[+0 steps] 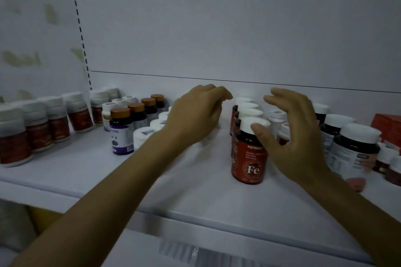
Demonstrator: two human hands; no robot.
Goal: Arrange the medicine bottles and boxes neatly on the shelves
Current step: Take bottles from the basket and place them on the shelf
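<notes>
Red white-capped Fe bottle (249, 158) stands upright on shelf (195, 193).

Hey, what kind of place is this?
Likely a pharmacy or supplement shop: a white display shelf holds front-to-back rows of matching pill bottles, among them red Fe bottles and copper-capped purple bottles, with red boxes at the right edge.

On the shelf (195, 199) the Fe bottle (249, 160) stands at the front of a file of bottles (247, 107) running back toward the rear wall. The left hand (195, 115) is just to the file's left and the right hand (297, 136) just to its right, thumb at the front cap. Left of the left hand run two more files (130, 123), then a far-left row (39, 128); larger bottles (351, 151) and boxes (388, 125) stand at the right.
</notes>
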